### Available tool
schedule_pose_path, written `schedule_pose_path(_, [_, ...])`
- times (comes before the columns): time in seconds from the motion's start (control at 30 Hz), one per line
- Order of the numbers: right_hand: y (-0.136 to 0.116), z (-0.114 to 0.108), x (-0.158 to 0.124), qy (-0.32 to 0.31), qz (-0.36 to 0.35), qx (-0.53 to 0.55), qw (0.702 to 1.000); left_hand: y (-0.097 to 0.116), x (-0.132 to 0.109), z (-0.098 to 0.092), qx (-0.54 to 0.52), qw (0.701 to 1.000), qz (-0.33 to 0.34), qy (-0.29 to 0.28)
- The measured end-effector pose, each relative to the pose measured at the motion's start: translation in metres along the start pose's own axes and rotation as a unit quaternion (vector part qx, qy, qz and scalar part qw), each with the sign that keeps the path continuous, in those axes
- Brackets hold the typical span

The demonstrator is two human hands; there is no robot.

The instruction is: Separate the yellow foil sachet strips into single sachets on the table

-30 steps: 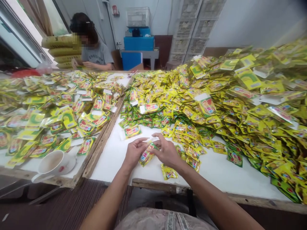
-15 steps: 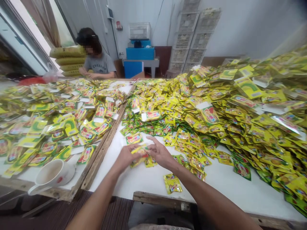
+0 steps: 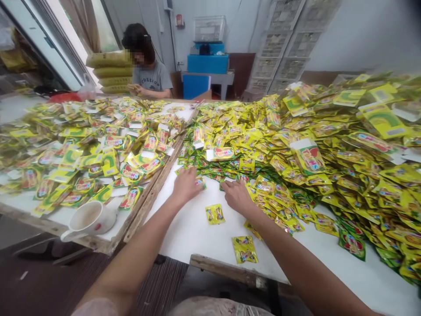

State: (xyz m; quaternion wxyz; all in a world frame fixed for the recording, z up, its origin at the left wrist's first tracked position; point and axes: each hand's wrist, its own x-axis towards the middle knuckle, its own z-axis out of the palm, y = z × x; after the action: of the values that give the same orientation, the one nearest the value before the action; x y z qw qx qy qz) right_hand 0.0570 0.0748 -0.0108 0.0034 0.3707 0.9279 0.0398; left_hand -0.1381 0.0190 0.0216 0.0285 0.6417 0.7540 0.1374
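Note:
My left hand (image 3: 188, 186) is on the white tabletop by the pile's near edge, its fingers closed over a small yellow-green carton (image 3: 200, 181) that is mostly hidden under them. To its right my right hand (image 3: 237, 196) reaches to the pile, fingers apart, their tips touching a green sachet (image 3: 222, 186). A yellow sachet (image 3: 215, 213) lies flat below and between my hands. Closer to the table edge is another yellow sachet (image 3: 244, 249). An open carton (image 3: 220, 153) rests on the sachets just beyond my hands.
A large heap of sachets (image 3: 329, 184) rises on the right. Left of a wooden strip (image 3: 154, 186) lie many printed cartons (image 3: 108, 162). A white mug (image 3: 90, 219) stands near the front edge. Across the table a person (image 3: 153, 79) sits handling something small.
My hands have separated and moved forward to the pile. The yellow carton between them is no longer there. My left hand now covers the carton that lay ahead. The view has shifted left.

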Motion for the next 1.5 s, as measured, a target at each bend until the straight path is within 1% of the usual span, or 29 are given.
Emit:
schedule_pose_path(0.07, [-0.008,0.000,-0.011,-0.009,-0.018,0.014,1.000,0.016,-0.001,0.017,0.047,0.997,0.032,-0.048])
schedule_pose_path(0.13, [-0.011,-0.001,-0.020,-0.008,-0.011,0.057,0.998,0.022,0.001,0.022,0.059,0.994,0.049,-0.076])
schedule_pose_path(0.2, [-0.009,-0.001,-0.027,0.002,0.042,0.144,0.989,0.019,0.000,0.019,0.043,0.992,0.085,-0.085])
schedule_pose_path(0.23, [-0.007,0.000,-0.030,0.009,0.083,0.206,0.975,0.014,-0.004,0.016,0.030,0.989,0.116,-0.088])
schedule_pose_path(0.27, [-0.004,0.001,-0.032,0.015,0.129,0.283,0.950,0.009,-0.010,0.012,0.014,0.984,0.152,-0.093])
schedule_pose_path(0.3, [-0.001,0.002,-0.034,0.020,0.174,0.369,0.913,0.002,-0.017,0.009,-0.003,0.977,0.189,-0.096])
schedule_pose_path(0.37, [0.002,0.003,-0.038,0.019,0.242,0.539,0.807,-0.011,-0.037,0.003,-0.036,0.968,0.232,-0.093])
schedule_pose_path(0.4, [0.002,0.003,-0.040,0.014,0.259,0.607,0.751,-0.017,-0.048,0.000,-0.049,0.971,0.220,-0.077])
schedule_pose_path(0.43, [0.001,0.003,-0.041,0.007,0.267,0.659,0.703,-0.021,-0.058,-0.003,-0.060,0.980,0.182,-0.050])
schedule_pose_path(0.47, [-0.002,0.002,-0.042,0.000,0.267,0.694,0.669,-0.024,-0.066,-0.005,-0.066,0.991,0.117,-0.015])
schedule_pose_path(0.5, [-0.006,0.002,-0.043,-0.006,0.262,0.715,0.649,-0.024,-0.072,-0.007,-0.064,0.997,0.033,0.017])
schedule_pose_path(0.53, [-0.010,0.001,-0.042,-0.006,0.257,0.725,0.639,-0.023,-0.075,-0.007,-0.055,0.996,-0.055,0.036])
schedule_pose_path(0.57, [-0.015,0.001,-0.041,0.000,0.253,0.728,0.638,-0.020,-0.076,-0.007,-0.043,0.989,-0.136,0.036])
schedule_pose_path(0.6, [-0.020,0.002,-0.039,0.010,0.253,0.725,0.641,-0.016,-0.074,-0.005,-0.030,0.979,-0.202,0.019])
schedule_pose_path(0.63, [-0.023,0.004,-0.037,0.024,0.253,0.717,0.649,-0.012,-0.069,-0.002,-0.020,0.969,-0.247,-0.008])
schedule_pose_path(0.7, [-0.027,0.009,-0.034,0.056,0.245,0.689,0.680,-0.004,-0.057,0.005,-0.015,0.959,-0.280,-0.051])
schedule_pose_path(0.77, [-0.026,0.014,-0.032,0.083,0.222,0.657,0.716,0.000,-0.047,0.012,-0.027,0.960,-0.273,-0.063])
schedule_pose_path(0.83, [-0.021,0.015,-0.032,0.105,0.203,0.645,0.729,0.001,-0.043,0.016,-0.058,0.963,-0.257,-0.062])
schedule_pose_path(0.87, [-0.019,0.013,-0.032,0.116,0.202,0.651,0.723,0.001,-0.043,0.017,-0.082,0.963,-0.249,-0.062])
schedule_pose_path(0.93, [-0.015,0.006,-0.030,0.143,0.212,0.672,0.695,0.001,-0.049,0.018,-0.145,0.963,-0.221,-0.061])
schedule_pose_path(1.0, [-0.015,-0.004,-0.024,0.174,0.224,0.691,0.665,-0.001,-0.057,0.018,-0.236,0.956,-0.163,-0.062])
schedule_pose_path(1.03, [-0.015,-0.008,-0.021,0.182,0.224,0.697,0.656,-0.001,-0.062,0.018,-0.294,0.945,-0.131,-0.061])
schedule_pose_path(1.1, [-0.018,-0.015,-0.014,0.161,0.206,0.712,0.651,-0.002,-0.070,0.017,-0.418,0.902,-0.091,-0.062])
schedule_pose_path(1.17, [-0.020,-0.018,-0.010,0.100,0.175,0.733,0.649,-0.002,-0.077,0.018,-0.518,0.848,-0.097,-0.062])
schedule_pose_path(1.27, [-0.021,-0.018,-0.011,0.008,0.131,0.750,0.648,0.000,-0.085,0.019,-0.607,0.779,-0.135,-0.075])
schedule_pose_path(1.3, [-0.020,-0.018,-0.012,-0.009,0.121,0.743,0.658,0.001,-0.086,0.020,-0.628,0.760,-0.145,-0.082])
schedule_pose_path(1.37, [-0.019,-0.017,-0.014,-0.023,0.111,0.705,0.700,0.003,-0.089,0.021,-0.659,0.728,-0.164,-0.096])
schedule_pose_path(1.43, [-0.020,-0.018,-0.016,-0.019,0.118,0.650,0.750,0.004,-0.090,0.021,-0.672,0.709,-0.185,-0.102])
schedule_pose_path(1.5, [-0.023,-0.019,-0.021,0.007,0.141,0.580,0.802,0.001,-0.092,0.020,-0.675,0.701,-0.208,-0.100])
